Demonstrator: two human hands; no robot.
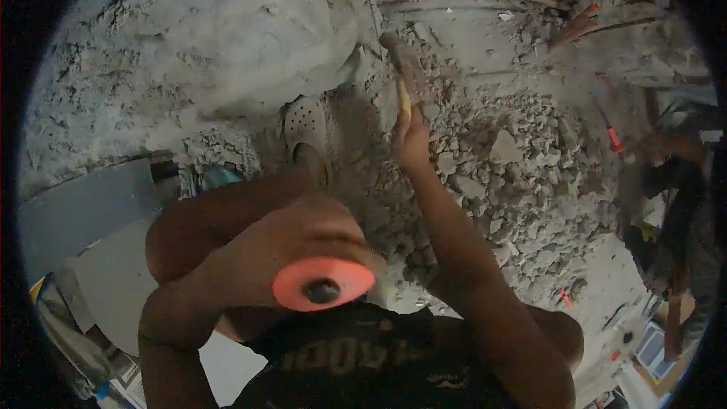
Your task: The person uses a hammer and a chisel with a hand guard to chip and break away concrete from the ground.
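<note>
Left hand (312, 229): I see it gripping the chisel (324, 290) behind its orange guard (289, 286).
Right hand (412, 140): gripping the yellow-handled hammer (404, 100).

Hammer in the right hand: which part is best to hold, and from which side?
Probably best to grip the hammer by the lower part of its yellow handle, from the near side, where the right hand holds it. The handle is slender and runs back toward the near side, while the darker head, motion-blurred, lies at the far end.
</note>
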